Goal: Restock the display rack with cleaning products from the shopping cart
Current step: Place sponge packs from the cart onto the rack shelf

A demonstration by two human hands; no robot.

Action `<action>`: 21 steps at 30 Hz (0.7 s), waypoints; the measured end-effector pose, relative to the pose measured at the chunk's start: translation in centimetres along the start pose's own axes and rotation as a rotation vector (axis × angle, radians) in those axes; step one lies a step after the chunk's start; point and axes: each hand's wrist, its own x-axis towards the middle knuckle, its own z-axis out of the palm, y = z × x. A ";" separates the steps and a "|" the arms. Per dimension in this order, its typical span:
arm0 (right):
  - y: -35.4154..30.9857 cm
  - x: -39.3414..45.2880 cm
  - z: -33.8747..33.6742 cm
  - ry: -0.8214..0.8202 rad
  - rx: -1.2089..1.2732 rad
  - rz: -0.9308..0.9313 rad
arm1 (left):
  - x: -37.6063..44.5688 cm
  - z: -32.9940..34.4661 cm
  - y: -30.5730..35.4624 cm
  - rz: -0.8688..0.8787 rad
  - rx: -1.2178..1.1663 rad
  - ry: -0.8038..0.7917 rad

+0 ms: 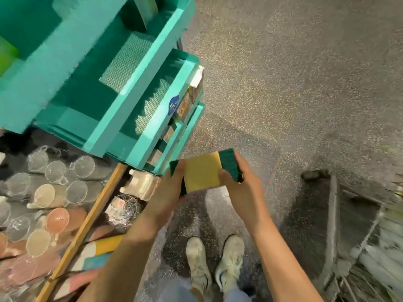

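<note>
Between rack [139, 88] and cart [353, 232], a person is standing over the speckled floor [283, 73], holding a sponge pack [204, 171] in both hands at about the rack's lowest tier. Left hand [172, 182] is gripping the pack's left end, fingers curled round the green edge. Right hand [239, 177] is gripping the right end, thumb lying on the yellow face, fingers wrapping the green scrub side. Pack is sitting in the air just beside the rack's bottom corner, not touching it as far as I can tell.

Rack is teal, stepped tiers with mesh floors; boxed goods [189, 99] are showing along the lower tiers, next to a blue round price tag [173, 105]. Cart is at lower right (heavily blurred, contents unreadable). Clear and pink cups [54, 192] are lying in a bin left of the rack, behind a wooden rail [87, 219]. White shoes [216, 260] are pointing forward below the hands.
</note>
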 end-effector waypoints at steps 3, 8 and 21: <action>5.3 4.9 1.4 -0.025 -0.082 -0.059 | 6.4 -1.2 -3.9 0.100 -0.032 0.068; 15.8 12.1 4.4 -0.054 -0.113 -0.100 | 15.7 -4.3 -11.9 0.305 0.075 0.037; 29.1 22.2 15.2 -0.274 0.144 -0.250 | 24.9 -11.3 -23.4 0.506 0.146 0.394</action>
